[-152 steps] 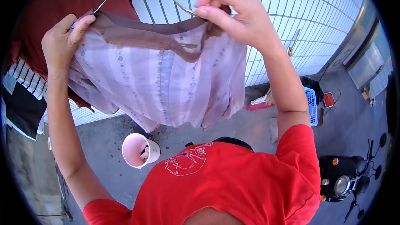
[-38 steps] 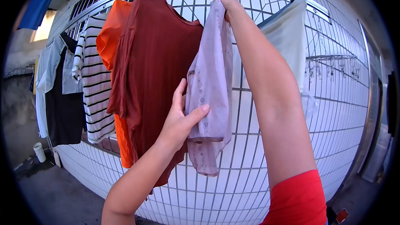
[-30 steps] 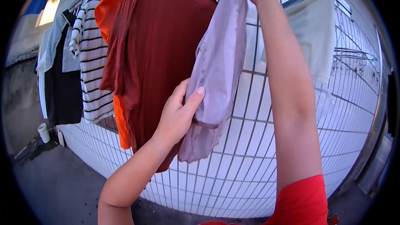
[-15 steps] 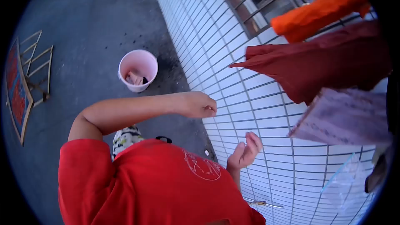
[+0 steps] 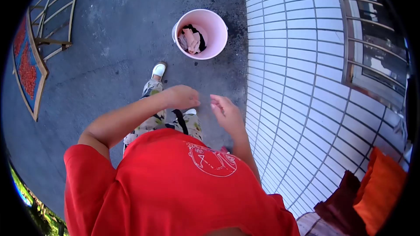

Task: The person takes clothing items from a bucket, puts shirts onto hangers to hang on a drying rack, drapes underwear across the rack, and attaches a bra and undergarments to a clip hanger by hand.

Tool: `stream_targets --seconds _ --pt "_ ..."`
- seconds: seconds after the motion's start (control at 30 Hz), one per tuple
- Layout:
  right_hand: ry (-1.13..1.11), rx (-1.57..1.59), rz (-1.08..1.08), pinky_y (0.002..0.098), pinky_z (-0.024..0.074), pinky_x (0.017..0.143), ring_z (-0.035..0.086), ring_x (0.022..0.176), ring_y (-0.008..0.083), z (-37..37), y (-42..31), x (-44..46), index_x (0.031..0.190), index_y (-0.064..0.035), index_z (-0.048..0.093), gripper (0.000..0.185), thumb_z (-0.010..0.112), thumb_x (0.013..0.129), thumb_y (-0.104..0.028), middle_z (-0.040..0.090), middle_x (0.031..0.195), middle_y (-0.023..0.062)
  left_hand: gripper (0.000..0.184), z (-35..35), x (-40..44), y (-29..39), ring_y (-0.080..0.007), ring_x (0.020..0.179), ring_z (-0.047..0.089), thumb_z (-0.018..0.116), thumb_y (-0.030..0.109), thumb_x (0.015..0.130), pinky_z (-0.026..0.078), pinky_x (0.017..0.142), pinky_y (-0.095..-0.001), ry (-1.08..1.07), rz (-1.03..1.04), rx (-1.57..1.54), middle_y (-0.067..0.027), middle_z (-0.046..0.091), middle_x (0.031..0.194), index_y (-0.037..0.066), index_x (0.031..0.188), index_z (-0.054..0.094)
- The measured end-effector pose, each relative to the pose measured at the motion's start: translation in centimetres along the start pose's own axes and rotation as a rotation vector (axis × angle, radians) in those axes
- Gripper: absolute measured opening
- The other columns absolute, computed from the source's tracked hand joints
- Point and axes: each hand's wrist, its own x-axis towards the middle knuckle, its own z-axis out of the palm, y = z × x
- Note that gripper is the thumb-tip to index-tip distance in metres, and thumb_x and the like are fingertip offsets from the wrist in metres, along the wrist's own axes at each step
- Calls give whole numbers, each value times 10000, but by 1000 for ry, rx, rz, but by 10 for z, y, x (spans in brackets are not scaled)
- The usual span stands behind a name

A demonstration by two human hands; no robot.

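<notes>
My left hand (image 5: 183, 97) is in front of my body, its fingers curled in, with nothing visible in them. Close to its right, my right hand (image 5: 225, 110) has its thumb and fingers apart and holds nothing. The two hands do not touch. Beyond them on the floor stands a pink bucket (image 5: 217, 30), with pinkish and black cloth (image 5: 191, 40) at its bottom. An orange garment (image 5: 379, 192) and a dark red garment (image 5: 343, 205) hang at the lower right, away from both hands.
A white tiled wall (image 5: 297, 78) with a barred window (image 5: 376, 39) runs along the right. On the left, a wooden-framed tray (image 5: 28, 74) of red pieces rests near a slatted wooden frame (image 5: 57, 8). Dark grey floor (image 5: 105, 30) lies between them.
Both hands have let go of the light purple garment, now out of view. My view has turned down toward the floor and bucket. My hands have come closer together since half a second ago.
</notes>
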Motion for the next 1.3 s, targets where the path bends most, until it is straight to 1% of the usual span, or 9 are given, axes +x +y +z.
stream_targets --seconds 0.2,0.43,0.53,0.6,0.73,0.9,1.13,1.23,1.3 --pt "-232 -59 -4 331 487 772 626 886 242 51 32 113 1131 -45 568 276 563 869 -130 621 1006 138 466 -40 53 -172 -259 870 624 508 438 880 484 770 -351 358 -425 -341 -134 665 930 0 967 641" --pt "-285 -56 153 390 475 751 596 870 302 126 203 232 1057 -79 585 237 590 843 -180 606 946 125 562 -49 177 -291 -221 805 591 520 520 862 498 695 -332 521 -736 -810 -119 624 920 -8 1022 623" --pt "-303 -119 250 400 475 767 587 898 309 146 258 279 1045 -69 584 248 598 825 -182 603 955 130 631 -31 225 -324 -201 945 558 573 517 834 498 753 -345 412 -785 -883 -92 557 1119 28 1227 507" --pt "-65 -334 81 419 474 778 582 915 312 161 295 313 1036 -58 586 260 599 808 -182 601 946 128 709 -19 260 -329 -216 980 550 610 513 813 501 771 -358 625 -854 -987 -126 528 1175 35 1297 414" --pt "-54 -447 71 451 458 797 580 941 314 180 342 355 1047 -60 587 286 567 815 -226 609 1001 124 694 -4 306 -341 -242 979 564 629 403 836 507 784 -380 577 -794 -1015 -138 508 1206 42 1339 314" --pt "-376 -596 189 473 423 855 580 1007 288 199 356 353 1025 -94 638 366 457 873 -373 635 1070 104 445 20 320 -345 -275 904 626 496 84 887 576 674 -363 845 -631 -1299 -167 528 1145 40 1287 304" --pt "-754 -225 364 443 435 848 595 979 306 248 380 312 1031 -65 629 389 499 863 -391 660 970 122 417 91 246 -371 -264 860 641 468 63 888 584 637 -350 773 -620 -1309 -165 542 1117 29 1276 320" --pt "-576 52 488 421 462 812 610 925 333 276 405 315 1053 -48 599 378 582 833 -355 649 991 147 417 120 218 -386 -265 909 630 481 72 895 581 678 -351 683 -800 -1160 -151 547 1103 30 1279 324" --pt "-169 221 544 400 478 794 619 902 343 300 418 334 1061 -36 572 394 648 797 -319 640 1010 157 451 122 201 -382 -230 925 616 507 122 907 553 744 -350 659 -776 -1252 -123 557 1088 43 1309 318"
